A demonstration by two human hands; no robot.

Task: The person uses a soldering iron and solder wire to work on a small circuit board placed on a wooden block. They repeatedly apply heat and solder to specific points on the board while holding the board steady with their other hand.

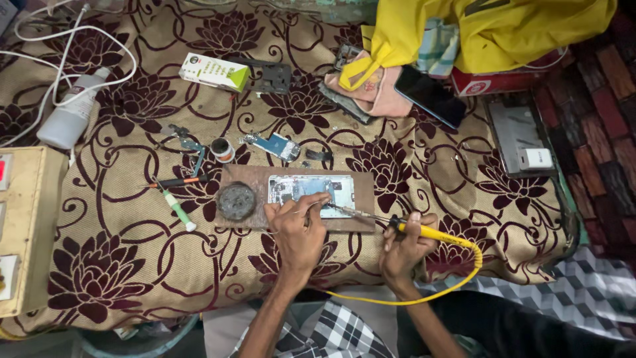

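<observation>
Left hand [296, 229] pinched around thin tweezers [311, 205], fingers [306, 207] closed on them, tips resting on the opened phone [310, 188]. Right hand [405, 246] clenched around the yellow-handled soldering iron [424, 232], metal tip reaching leftward to the phone, just beside the tweezer tips. Yellow cord [424, 297] looped from the iron's handle below the right hand and back toward the body.

Phone lying flat on a dark wooden board [361, 199], directly ahead of both sets of fingers. Round dark wire-wool pad [236, 201] on the same board, just left of the left fingers. Farther left, a green-and-white pen-like tool [179, 210] and a black-and-orange screwdriver [177, 181] on the floral cloth [132, 252] covering the worktop. Beyond the fingers, a small round tin [222, 150] and a bluish circuit board [280, 146]. Well away, ahead and to the right, a dark smartphone [430, 96] resting on a pink cloth, beside yellow fabric [523, 30]. White bottle [69, 113] far to the left.
</observation>
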